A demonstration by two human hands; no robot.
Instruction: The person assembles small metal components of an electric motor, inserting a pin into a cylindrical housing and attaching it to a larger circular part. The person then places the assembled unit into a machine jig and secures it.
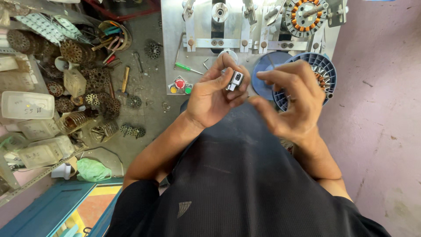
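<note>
Silvery metal shows between the fingers of our left hand (213, 94): a small block (235, 80) with a dark hole, pinched there in the middle of the scene, above our dark shirt (245, 175). Our right hand (291, 98) is just right of it, fingers spread and curled, grip released, holding nothing. Beyond it sits a blue ribbed basket (326, 66). Farther off stands a grey machine plate (175, 44) with a red button (179, 83), and a copper-wound stator (305, 17) at far right. Rusty stator cores (74, 50) crowd the left.
</note>
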